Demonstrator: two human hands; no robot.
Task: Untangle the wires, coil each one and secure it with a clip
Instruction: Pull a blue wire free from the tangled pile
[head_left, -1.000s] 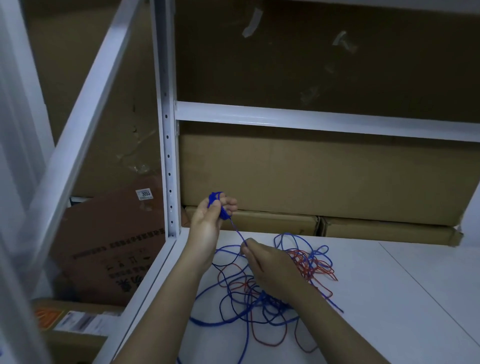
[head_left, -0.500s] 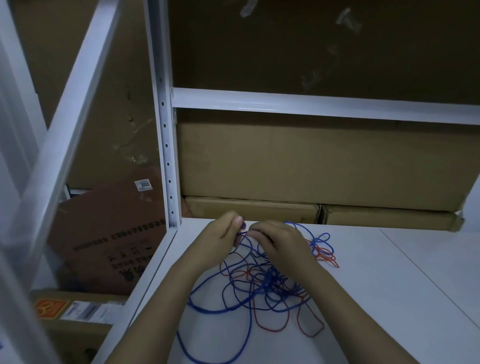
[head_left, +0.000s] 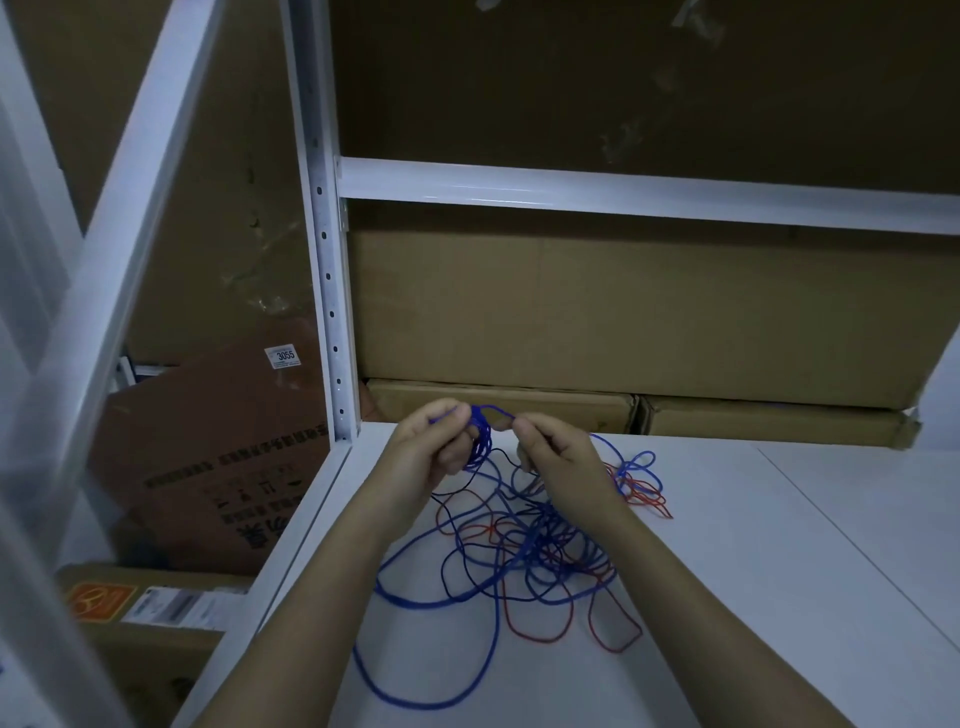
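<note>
A tangle of blue wire and red wire lies on the white shelf surface. My left hand holds a small coil of blue wire with curled fingers, just above the shelf's back left. My right hand pinches the same blue wire at the top of the coil, close beside the left hand. The wire runs from the coil down into the tangle. A thin dark strand also crosses the pile. No clip is visible.
A white perforated upright post stands at the shelf's back left corner, a white crossbeam runs above. Cardboard boxes fill the back. More boxes lie lower left, beyond the shelf edge. The shelf's right side is bare white.
My left hand came down from its raised position and my right hand moved up to meet it. Both now work the blue coil close together.
</note>
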